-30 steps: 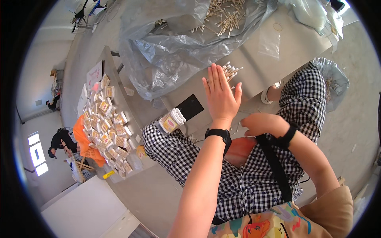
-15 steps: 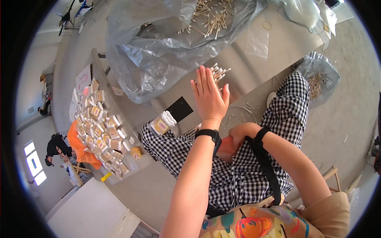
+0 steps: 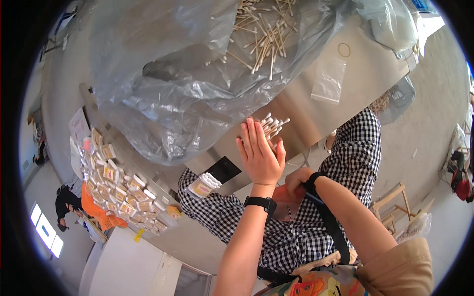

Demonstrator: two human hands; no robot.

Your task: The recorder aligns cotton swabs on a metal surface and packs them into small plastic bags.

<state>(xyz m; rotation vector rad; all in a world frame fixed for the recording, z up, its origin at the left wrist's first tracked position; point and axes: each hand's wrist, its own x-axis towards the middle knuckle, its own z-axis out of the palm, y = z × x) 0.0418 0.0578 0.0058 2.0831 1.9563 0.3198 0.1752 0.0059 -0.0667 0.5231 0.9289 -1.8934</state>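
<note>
The metal worktop (image 3: 363, 74) carries a grey plastic bag (image 3: 180, 121). The left hand (image 3: 260, 157) is flat, fingers straight, thumb apart, palm hidden; the right hand (image 3: 299, 180) curls, its grip hidden. Cotton swabs (image 3: 270, 126) poke out beside the left hand.

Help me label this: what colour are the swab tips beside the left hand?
The swab tips are white, clearest in head view.

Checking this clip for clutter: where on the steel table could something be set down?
The steel table is bare between the small clear bag and the table's right-hand edge, and in a patch between that bag and the swabs by the left hand. Crowded: the upper area under the large plastic bag, and the side table at left, heaped with swab packs.
</note>
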